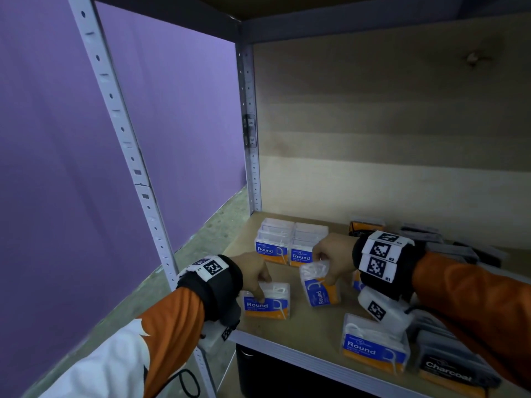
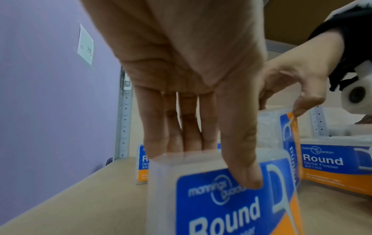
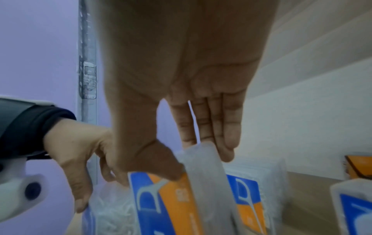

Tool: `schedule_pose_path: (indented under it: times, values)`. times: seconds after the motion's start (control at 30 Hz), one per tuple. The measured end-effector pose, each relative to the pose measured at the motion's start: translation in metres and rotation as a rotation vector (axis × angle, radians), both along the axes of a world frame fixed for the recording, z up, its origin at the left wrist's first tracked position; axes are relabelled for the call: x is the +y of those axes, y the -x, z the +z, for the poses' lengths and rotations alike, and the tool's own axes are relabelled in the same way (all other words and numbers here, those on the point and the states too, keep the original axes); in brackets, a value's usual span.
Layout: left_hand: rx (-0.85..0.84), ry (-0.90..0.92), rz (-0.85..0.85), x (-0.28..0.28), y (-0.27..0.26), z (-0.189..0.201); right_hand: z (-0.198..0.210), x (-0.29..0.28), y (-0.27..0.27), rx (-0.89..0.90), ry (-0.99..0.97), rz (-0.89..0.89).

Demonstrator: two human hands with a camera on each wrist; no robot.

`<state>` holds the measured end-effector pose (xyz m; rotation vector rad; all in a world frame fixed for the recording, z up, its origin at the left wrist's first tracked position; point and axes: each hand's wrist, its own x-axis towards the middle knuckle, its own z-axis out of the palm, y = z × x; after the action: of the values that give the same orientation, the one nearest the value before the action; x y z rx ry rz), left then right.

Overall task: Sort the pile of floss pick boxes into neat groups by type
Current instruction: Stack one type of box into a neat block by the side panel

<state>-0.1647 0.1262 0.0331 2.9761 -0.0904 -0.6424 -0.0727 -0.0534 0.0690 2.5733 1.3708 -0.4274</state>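
Clear floss pick boxes with blue-and-orange "Round" labels lie on a wooden shelf [image 1: 310,326]. My left hand [image 1: 263,291] [image 2: 213,163] pinches one Round box [image 1: 270,305] [image 2: 231,206] near the front left, thumb on its label and fingers behind it. My right hand [image 1: 324,268] [image 3: 197,162] pinches a second Round box [image 1: 320,294] [image 3: 171,206], tilted on end, just to the right. Behind both hands stand two neat stacks of Round boxes [image 1: 271,248] [image 1: 306,252]. Another Round box [image 1: 370,349] lies at the front.
Grey "Charcoal" boxes [image 1: 448,369] are heaped at the right, partly under my right forearm. A dark box with orange [image 1: 365,226] sits at the back wall. A metal upright [image 1: 250,168] bounds the shelf at the back left, and the shelf's front edge [image 1: 287,350] is close to my left wrist.
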Motion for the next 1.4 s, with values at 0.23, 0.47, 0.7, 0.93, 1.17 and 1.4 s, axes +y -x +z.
schedule_pose_path:
  times: [0.23, 0.47, 0.7, 0.93, 1.17, 1.4]
  values:
    - [-0.013, 0.008, 0.010, 0.001, 0.003, -0.003, -0.012, -0.004, -0.005, 0.000, -0.011, -0.093]
    - [-0.025, 0.022, 0.013, 0.003, 0.003, -0.005, -0.020, -0.006, -0.015, -0.002, 0.061, -0.146]
    - [-0.026, 0.040, 0.027, 0.004, 0.004, -0.007, -0.044, -0.017, -0.023, -0.044, 0.175, -0.165]
    - [-0.025, 0.040, 0.013, 0.004, 0.005, -0.005, -0.059, -0.021, -0.024, -0.011, 0.129, -0.193]
    - [-0.013, 0.056, 0.017, 0.003, 0.005, -0.003, -0.041, -0.013, -0.021, 0.074, 0.215, -0.172]
    - [0.004, 0.057, 0.028, 0.003, -0.003, 0.001, -0.034, -0.011, -0.018, 0.089, 0.226, -0.114]
